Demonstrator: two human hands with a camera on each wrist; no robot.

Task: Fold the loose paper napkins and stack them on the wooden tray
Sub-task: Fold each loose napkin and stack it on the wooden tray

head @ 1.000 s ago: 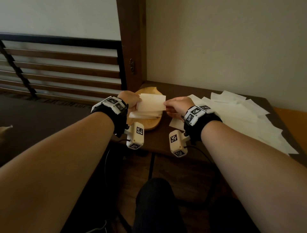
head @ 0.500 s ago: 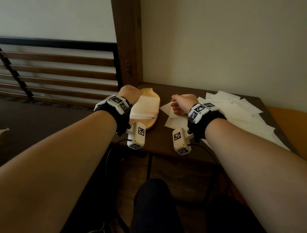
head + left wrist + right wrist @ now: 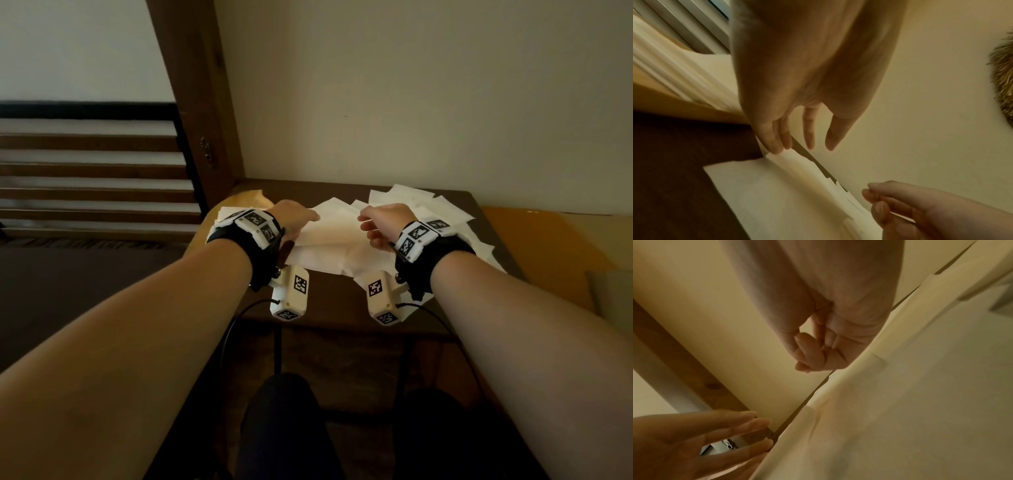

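Note:
An unfolded white napkin (image 3: 335, 240) (image 3: 777, 194) (image 3: 900, 418) lies on the dark table (image 3: 335, 294), its far edge raised. My left hand (image 3: 298, 219) (image 3: 807, 142) has straight fingers, and their tips touch the napkin's left far corner. The curled thumb and fingers of my right hand (image 3: 373, 222) (image 3: 807, 360) (image 3: 900, 207) pinch the same edge further right. Behind my left wrist is the wooden tray (image 3: 245, 198) (image 3: 657, 100), holding a stack of folded napkins (image 3: 224, 214) (image 3: 663, 61), mostly hidden in the head view.
Several loose napkins (image 3: 411, 200) spread over the table's right half, up to the wall. A wooden post (image 3: 198, 120) and a slatted railing (image 3: 96, 171) stand left of the tray. The table's front edge is near my wrists, with my knees below.
A folded napkin that both hands held over the tray now lies on the stack. Both hands have moved right to an unfolded napkin, the right one first.

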